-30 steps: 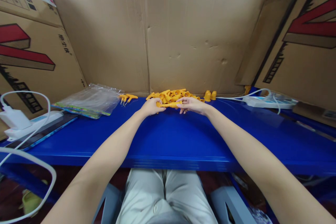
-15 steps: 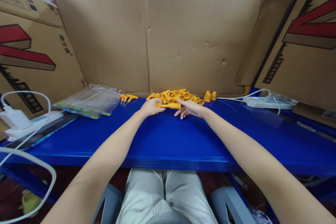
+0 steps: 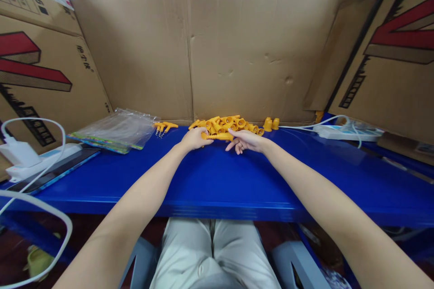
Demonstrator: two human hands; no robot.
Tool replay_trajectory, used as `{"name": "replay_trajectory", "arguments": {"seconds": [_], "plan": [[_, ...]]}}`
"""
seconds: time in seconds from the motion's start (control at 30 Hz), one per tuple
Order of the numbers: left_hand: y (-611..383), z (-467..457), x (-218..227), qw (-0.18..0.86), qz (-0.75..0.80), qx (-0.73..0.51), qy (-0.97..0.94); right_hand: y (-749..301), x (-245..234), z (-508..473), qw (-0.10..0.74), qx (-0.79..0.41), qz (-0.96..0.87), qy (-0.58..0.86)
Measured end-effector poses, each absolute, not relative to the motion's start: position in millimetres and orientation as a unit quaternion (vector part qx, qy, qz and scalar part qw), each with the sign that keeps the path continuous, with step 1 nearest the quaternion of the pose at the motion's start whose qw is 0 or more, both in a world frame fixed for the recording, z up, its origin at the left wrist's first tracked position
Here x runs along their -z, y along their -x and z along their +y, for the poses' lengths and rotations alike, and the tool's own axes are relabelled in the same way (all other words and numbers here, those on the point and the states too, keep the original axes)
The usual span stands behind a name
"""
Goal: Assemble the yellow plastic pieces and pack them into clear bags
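A yellow plastic corkscrew [image 3: 219,136] lies sideways between my hands, just in front of a pile of yellow corkscrew parts [image 3: 241,123]. My left hand [image 3: 195,139] grips its left end between thumb and fingers. At the right end, my right hand [image 3: 248,140] pinches it with thumb and a finger, the other fingers hanging loosely below. The ribbed middle shows between the hands; both ends are partly covered by fingers. Left of the pile lie several yellow T-shaped handles [image 3: 166,126] with metal spirals. Two yellow bell-shaped caps [image 3: 267,123] stand to the right.
Clear plastic bags [image 3: 117,127] lie stacked on the left of the blue table [image 3: 224,180]. Nearby are a flat dark device [image 3: 57,171] and a white charger [image 3: 20,152] with cable. A white power strip [image 3: 347,132] sits at right. Cardboard walls [image 3: 264,54] enclose the back and sides.
The right end of the corkscrew now shows less beyond my right fingers, which have shifted slightly around it. My left hand has barely moved.
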State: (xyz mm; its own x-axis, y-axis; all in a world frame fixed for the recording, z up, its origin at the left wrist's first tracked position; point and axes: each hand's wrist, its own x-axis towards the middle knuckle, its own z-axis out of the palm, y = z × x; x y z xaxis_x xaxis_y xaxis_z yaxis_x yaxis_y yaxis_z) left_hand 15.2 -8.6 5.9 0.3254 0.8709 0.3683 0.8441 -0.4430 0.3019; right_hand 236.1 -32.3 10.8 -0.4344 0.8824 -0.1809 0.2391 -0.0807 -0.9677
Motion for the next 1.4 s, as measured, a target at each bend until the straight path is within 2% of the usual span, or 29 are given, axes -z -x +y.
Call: {"name": "replay_trajectory", "arguments": {"seconds": [0.57,1.1,1.23,1.4], "plan": [[-16.4,-11.0,-7.6,0.015,0.536,-0.229,-0.812,-225.4,-11.8,-32.3,0.291,-0.557,-0.57,0.529],[-17.1,-12.1,-8.3,0.016,0.539,-0.229,-0.81,-226.3,-10.1,-27.1,0.286,-0.583,-0.545,0.53],[-16.8,-12.0,-8.5,0.017,0.533,-0.242,-0.811,-225.9,-11.3,-28.2,0.303,-0.62,-0.507,0.516],[-14.9,-9.8,-4.7,0.03,0.524,-0.243,-0.816,-222.6,-17.1,-32.0,0.381,-0.669,-0.443,0.459]]}}
